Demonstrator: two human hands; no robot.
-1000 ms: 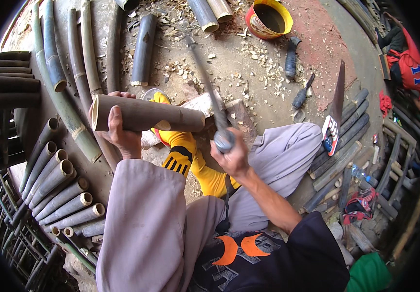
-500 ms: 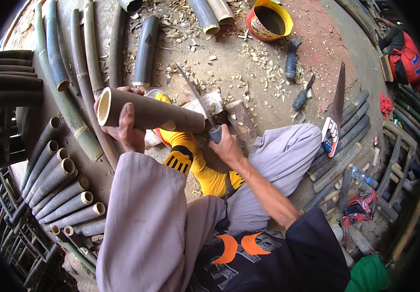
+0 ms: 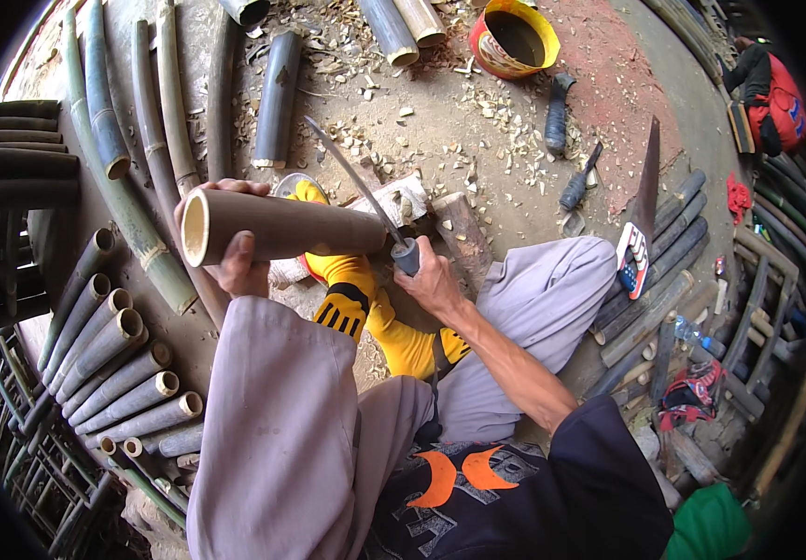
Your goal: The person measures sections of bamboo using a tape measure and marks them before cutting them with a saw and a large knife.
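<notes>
My left hand (image 3: 231,259) grips a hollow brown bamboo section (image 3: 281,227) near its open end and holds it level above my knee. My right hand (image 3: 429,280) is closed on the handle of a long-bladed knife (image 3: 356,191); the blade slants up and left across the far end of the bamboo. That far end rests near a wooden chopping block (image 3: 463,231) on the ground. A foot in a yellow and black sock (image 3: 351,299) lies just under the bamboo.
Cut bamboo tubes (image 3: 113,364) are stacked at lower left and long green poles (image 3: 109,140) lie at upper left. Wood chips litter the ground. A yellow bucket (image 3: 515,37), two tools (image 3: 560,117) and a saw (image 3: 644,201) lie to the right.
The right hand has swung the knife from a raised position down onto the far end of the bamboo. The left hand has kept its hold on the bamboo, shifting it slightly.
</notes>
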